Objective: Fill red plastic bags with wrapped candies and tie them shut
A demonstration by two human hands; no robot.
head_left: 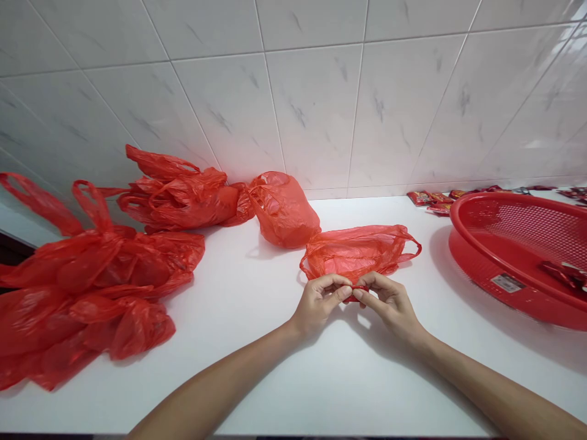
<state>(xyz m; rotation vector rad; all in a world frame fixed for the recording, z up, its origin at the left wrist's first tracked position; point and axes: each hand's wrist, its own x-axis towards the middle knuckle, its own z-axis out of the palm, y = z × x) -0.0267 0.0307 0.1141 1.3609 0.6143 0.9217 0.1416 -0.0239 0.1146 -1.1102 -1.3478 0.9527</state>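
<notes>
Between the fingertips of both hands is a small red packet (356,296), mostly covered by the fingers. My left hand (322,299) pinches its left end with thumb and forefinger. On the other end, my right hand (386,299) closes in a similar pinch. Just beyond the fingers lies a red plastic bag (355,249), its mouth spread toward me and one handle loop out to the right. Whether the packet touches the bag I cannot tell.
Several filled red bags (92,275) crowd the left side, with more bags (183,195) and one rounded bag (287,211) along the tiled wall. At right stands a red plastic basket (477,260) holding dark red packets. Small red packets (431,198) lie behind it on the white table (257,379).
</notes>
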